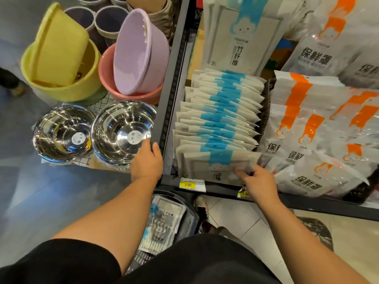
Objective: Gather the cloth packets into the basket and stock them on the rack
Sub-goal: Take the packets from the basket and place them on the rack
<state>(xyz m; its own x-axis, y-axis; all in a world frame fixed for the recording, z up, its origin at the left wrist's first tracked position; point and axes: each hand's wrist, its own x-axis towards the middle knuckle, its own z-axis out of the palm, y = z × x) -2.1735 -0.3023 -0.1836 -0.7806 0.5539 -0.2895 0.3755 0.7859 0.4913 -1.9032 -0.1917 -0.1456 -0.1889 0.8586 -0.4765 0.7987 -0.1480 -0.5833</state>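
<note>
— What's the left grip (146, 158) doing?
— Lying slack by the shiny steel bowl (123, 130), holding nothing.
— And the flat white blue-banded cloth packets (221, 119)?
— Standing filed on the black rack shelf (221, 190). I'd guess they're light, floppy and slick. The right grip (256, 181) is pinching the front packet (217, 162) at its lower corner, with orange-striped bags (307, 130) crowding that side.

- steel bowls (123, 130): polished metal, mirror-glossy, smooth.
- yellow basin (61, 58), lilac basin (139, 52), pink basin (106, 74): smooth moulded plastic, soft sheen.
- cloth packets (219, 124): matt white wrappers with a blue printed band, flat and smooth.
- orange-printed bags (307, 119): plastic film, glossy, crinkled.
- rack upright (170, 89): dark metal, matt, perforated.
- woven tray (265, 111): dark, wicker-like weave, rough.
- floor (235, 218): pale tiles, faint gloss.
</note>
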